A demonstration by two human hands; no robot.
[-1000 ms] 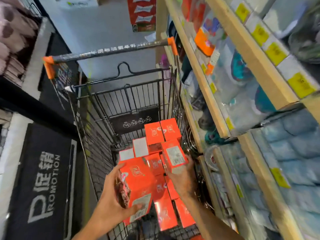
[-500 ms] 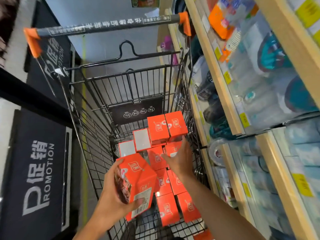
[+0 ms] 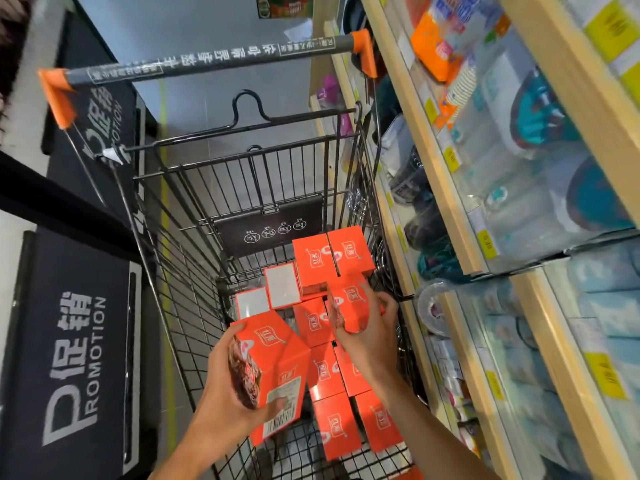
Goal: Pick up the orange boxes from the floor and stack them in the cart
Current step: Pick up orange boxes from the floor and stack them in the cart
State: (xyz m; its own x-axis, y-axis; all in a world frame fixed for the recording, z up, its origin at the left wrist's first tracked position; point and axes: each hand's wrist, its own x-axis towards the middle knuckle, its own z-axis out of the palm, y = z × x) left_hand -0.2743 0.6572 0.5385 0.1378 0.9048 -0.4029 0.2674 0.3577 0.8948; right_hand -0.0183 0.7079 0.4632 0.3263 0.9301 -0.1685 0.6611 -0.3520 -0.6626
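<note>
Left hand (image 3: pixel 225 382) grips box (image 3: pixel 273 368) | right hand (image 3: pixel 367 337) grips another (image 3: pixel 349 303) | cart's (image 3: pixel 180 258) left half open

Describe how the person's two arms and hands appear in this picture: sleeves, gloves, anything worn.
Both forearms are bare as far as the picture shows; no sleeve reaches into view. The left hand and the right hand wear no gloves. No watch, ring or band shows on either wrist or on the fingers that can be seen.
</note>
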